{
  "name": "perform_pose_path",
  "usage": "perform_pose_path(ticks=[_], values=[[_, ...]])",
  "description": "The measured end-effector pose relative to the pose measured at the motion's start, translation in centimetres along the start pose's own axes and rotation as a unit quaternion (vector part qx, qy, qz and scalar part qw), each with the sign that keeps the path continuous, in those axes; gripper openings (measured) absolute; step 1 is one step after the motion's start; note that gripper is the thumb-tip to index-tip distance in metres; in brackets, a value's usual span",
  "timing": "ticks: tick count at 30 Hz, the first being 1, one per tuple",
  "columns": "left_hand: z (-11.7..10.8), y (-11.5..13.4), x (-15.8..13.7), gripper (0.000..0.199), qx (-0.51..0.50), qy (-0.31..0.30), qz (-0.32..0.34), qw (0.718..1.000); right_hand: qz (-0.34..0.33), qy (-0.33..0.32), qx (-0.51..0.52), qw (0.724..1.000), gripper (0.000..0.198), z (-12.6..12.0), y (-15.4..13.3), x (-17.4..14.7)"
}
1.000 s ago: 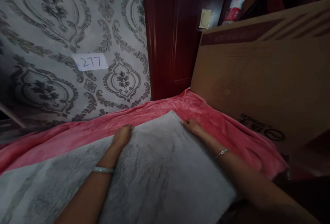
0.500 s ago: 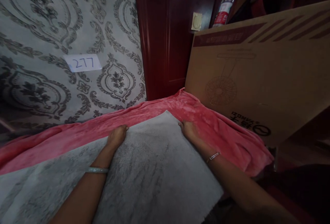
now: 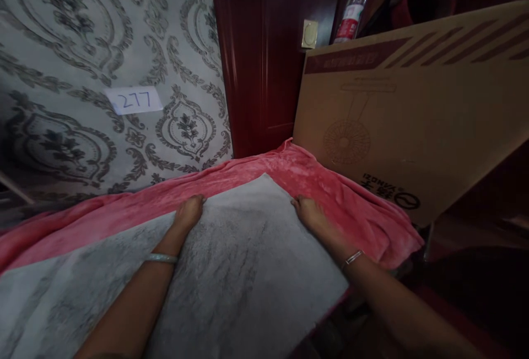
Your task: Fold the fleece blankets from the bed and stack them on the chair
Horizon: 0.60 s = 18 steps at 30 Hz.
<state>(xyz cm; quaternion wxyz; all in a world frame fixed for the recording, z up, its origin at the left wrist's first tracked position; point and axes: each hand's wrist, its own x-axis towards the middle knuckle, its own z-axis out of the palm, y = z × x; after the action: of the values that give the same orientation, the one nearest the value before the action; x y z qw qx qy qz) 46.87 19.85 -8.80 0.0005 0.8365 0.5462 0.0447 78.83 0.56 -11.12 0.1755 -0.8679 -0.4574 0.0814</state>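
A broad grey cloth (image 3: 231,271) with darker mottled streaks lies over a pink plush blanket (image 3: 339,199). One of its corners points away from me, towards the wall. My left hand (image 3: 190,210) is closed on the cloth's far edge, left of that corner; a pale bangle circles the wrist. On the right side edge, my right hand (image 3: 306,209) is closed on the cloth, its fingertips curled at the border; that wrist wears a thin silver bracelet. The cloth between my hands looks fairly flat. Its near part runs out of view below.
A patterned grey wall bears a paper label (image 3: 135,99) reading 277. Beside it stands a dark red panel (image 3: 256,61) with a switch (image 3: 309,34). A large cardboard box (image 3: 413,111) closes off the right, with a plastic bottle (image 3: 351,15) behind its top edge.
My right hand has shifted slightly to the right with the cloth's edge. The cloth's lower right corner now sits a little higher. My left hand keeps nearly the same place, and the view has turned slightly.
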Motion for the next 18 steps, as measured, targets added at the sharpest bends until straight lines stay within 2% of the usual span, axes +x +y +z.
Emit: perform_pose_path(ticks=[5,9,13,18], values=[[-0.8,-0.1,0.1,0.037,-0.006,-0.019,0.004,1.000,-0.014,-0.010,-0.008,1.000,0.032,-0.2,-0.3,0.3],[-2.2,-1.5,-0.6,0.037,-0.006,-0.030,-0.004,1.000,-0.013,-0.010,-0.031,0.999,0.036,-0.3,-0.4,0.0],[-3.1,-3.9,-2.9,0.037,0.014,-0.020,-0.043,0.999,-0.015,-0.023,-0.052,0.998,0.040,-0.5,-0.7,0.4],[-3.2,-6.8,-6.2,0.035,0.027,-0.001,-0.073,0.997,-0.038,-0.030,-0.057,0.997,0.045,-0.1,-2.0,3.2]])
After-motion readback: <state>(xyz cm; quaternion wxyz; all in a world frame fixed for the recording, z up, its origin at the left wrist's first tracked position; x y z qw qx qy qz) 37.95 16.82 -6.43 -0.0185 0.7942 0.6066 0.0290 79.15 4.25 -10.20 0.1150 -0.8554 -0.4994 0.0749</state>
